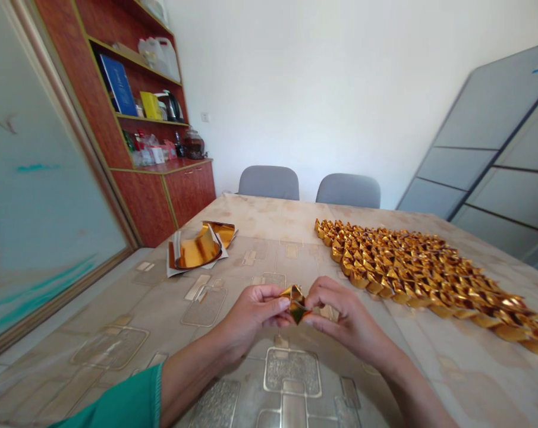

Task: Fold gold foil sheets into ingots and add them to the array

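A small folded piece of shiny gold foil paper (297,304) is held between my two hands, above the near middle of the table. My left hand (258,309) pinches its left side, thumb on top. On its right side, the fingertips and thumb of my right hand (337,310) are closed on it. To the right lie rows of many folded gold paper ingots (398,264), packed close together. At the left, curled sheets of gold foil paper (196,249) with white backing rest in a loose stack.
A patterned cloth covers the table (233,380). Two grey chairs (269,182) stand at the far edge. A wooden shelf cabinet (161,172) with bottles and a kettle is at the back left. Grey cabinet panels (465,131) are at the right, a glass sliding door (50,178) at the left.
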A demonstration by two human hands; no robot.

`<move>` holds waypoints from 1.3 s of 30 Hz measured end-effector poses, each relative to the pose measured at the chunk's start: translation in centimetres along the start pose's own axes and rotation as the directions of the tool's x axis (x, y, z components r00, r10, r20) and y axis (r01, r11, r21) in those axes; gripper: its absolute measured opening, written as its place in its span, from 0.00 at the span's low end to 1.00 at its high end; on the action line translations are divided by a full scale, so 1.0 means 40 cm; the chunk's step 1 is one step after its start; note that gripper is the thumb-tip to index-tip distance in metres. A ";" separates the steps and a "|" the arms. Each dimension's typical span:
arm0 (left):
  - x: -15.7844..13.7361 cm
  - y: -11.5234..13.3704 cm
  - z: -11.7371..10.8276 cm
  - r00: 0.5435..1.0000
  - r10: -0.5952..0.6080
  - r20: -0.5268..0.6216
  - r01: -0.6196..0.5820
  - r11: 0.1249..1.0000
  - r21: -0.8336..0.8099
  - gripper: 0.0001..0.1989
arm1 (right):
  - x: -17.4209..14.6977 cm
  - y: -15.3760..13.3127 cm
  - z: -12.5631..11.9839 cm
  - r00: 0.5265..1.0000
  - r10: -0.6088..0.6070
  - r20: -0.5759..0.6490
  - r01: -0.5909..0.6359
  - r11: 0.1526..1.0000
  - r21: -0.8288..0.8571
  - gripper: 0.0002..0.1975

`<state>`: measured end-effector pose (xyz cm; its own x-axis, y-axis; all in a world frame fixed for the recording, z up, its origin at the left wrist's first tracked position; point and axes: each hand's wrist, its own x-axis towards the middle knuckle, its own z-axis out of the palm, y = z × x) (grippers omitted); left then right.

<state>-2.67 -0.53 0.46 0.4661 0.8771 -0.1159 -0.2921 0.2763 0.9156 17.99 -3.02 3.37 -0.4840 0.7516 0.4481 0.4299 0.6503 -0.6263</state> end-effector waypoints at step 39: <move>-0.010 -0.020 0.015 0.996 -0.063 -0.056 0.055 0.990 -0.133 0.15 | 0.012 0.016 0.069 0.932 0.343 -0.117 -0.308 0.920 0.244 0.09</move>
<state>-2.13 -1.34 0.02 0.4358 0.8788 -0.1944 -0.3749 0.3736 0.8485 15.93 -2.54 1.41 -0.2138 0.9367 0.2774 0.3585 0.3393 -0.8697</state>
